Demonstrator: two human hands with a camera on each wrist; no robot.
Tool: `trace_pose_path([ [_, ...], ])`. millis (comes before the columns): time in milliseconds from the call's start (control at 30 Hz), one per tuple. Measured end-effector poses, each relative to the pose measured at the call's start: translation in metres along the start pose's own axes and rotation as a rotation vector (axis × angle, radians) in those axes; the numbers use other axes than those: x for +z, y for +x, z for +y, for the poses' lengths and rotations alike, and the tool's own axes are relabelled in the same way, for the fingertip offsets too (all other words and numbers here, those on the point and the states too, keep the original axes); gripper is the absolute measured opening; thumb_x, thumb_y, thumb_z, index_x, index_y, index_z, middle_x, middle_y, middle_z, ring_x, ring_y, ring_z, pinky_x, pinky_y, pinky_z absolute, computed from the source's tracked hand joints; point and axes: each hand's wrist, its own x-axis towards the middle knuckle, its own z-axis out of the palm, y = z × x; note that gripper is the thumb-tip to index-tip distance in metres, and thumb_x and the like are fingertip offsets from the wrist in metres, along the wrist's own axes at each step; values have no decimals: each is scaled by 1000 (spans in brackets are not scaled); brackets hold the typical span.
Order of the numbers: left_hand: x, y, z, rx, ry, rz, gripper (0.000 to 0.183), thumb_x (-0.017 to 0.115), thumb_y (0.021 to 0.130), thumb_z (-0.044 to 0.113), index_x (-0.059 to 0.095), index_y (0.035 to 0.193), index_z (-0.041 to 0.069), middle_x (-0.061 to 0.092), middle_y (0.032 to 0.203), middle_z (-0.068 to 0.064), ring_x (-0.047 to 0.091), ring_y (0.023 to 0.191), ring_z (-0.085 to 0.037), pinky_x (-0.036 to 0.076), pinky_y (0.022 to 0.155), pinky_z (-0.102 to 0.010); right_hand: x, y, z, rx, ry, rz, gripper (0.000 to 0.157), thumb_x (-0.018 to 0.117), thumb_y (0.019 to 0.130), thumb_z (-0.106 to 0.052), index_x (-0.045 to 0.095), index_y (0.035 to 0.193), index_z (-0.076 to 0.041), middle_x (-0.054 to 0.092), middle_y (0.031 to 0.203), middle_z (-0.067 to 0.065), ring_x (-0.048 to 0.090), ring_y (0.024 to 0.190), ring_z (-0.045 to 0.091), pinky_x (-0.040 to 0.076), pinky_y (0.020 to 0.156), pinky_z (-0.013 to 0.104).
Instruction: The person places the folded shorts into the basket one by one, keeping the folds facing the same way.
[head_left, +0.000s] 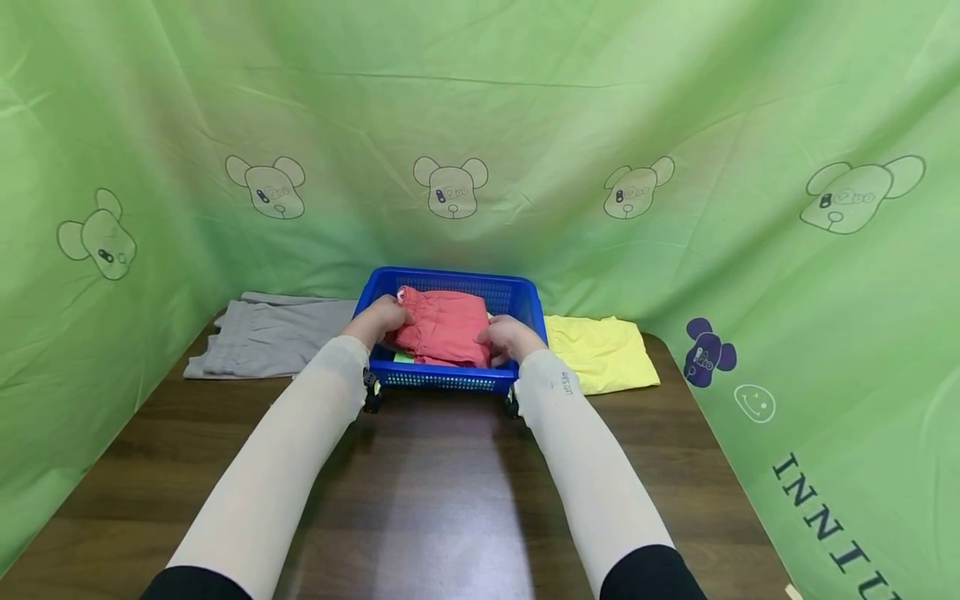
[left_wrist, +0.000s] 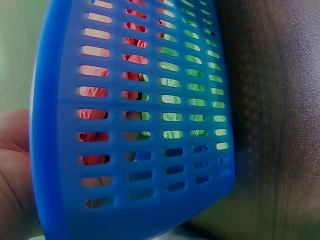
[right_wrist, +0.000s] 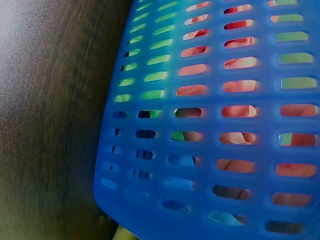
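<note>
A folded pair of red elastic-waist shorts (head_left: 444, 327) lies within the blue plastic basket (head_left: 450, 381), over a light green cloth (head_left: 402, 358) that peeks out at the front left. My left hand (head_left: 384, 317) pinches the left edge of the shorts, reaching in over the basket's rim. At the opposite edge, my right hand (head_left: 512, 337) holds the shorts with its fingers inside the basket. Through the slots in both wrist views, red cloth shows above green cloth. The slotted basket wall hides most of the fingers there.
Folded grey pants (head_left: 262, 337) lie left of the basket, and a folded yellow garment (head_left: 603, 354) lies to its right. All stand at the back of a dark wooden table (head_left: 442, 483). Green curtains (head_left: 480, 100) with printed bear heads enclose the back and sides.
</note>
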Motion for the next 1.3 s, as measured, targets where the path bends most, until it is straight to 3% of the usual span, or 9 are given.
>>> trace_pose_path([
  [200,2,3,-5,-21,44,25,59,60,98,8,36,150,-5,48,143,-21,52,110,-27,50,92,-37,1,-3,1,-1,-29,-3,20,63,99,-10,55,117,-4,58,86,10,59,76,22,60,84,44],
  [333,4,0,-5,-3,96,41,56,61,97,9,41,147,-7,50,139,-21,52,107,-27,50,86,-35,1,-5,3,-3,-51,-7,9,63,98,-7,54,98,-7,58,78,8,58,71,20,59,86,44],
  [567,6,-5,-3,13,180,67,47,59,91,5,51,135,-7,54,124,-18,54,95,-26,48,68,-30,0,-7,6,-18,-99,-8,13,62,95,-3,52,90,-9,59,75,7,58,68,20,59,69,36],
  [700,8,-7,0,15,229,67,44,60,89,6,55,130,-8,55,119,-16,54,95,-25,48,71,-30,-2,-9,7,-13,-117,14,14,63,95,-2,51,92,-9,58,78,8,58,71,21,57,63,32],
  [933,11,-11,3,1,286,51,43,57,91,9,55,131,-7,55,117,-15,53,96,-26,47,72,-30,-4,-10,9,1,-122,29,15,63,95,-1,51,92,-9,60,78,8,61,74,22,58,67,34],
  [1167,9,-10,4,-83,250,14,39,54,94,10,53,131,-3,53,107,-13,53,86,-24,50,66,-33,-1,-12,7,4,-193,71,19,63,91,2,51,82,-10,60,74,7,60,67,21,54,57,31],
  [1300,8,-9,3,-81,232,12,36,54,95,10,53,128,-4,52,105,-13,54,86,-25,59,71,-43,0,-11,6,-6,-266,114,23,65,88,3,50,76,-11,60,72,8,59,64,21,51,53,31],
])
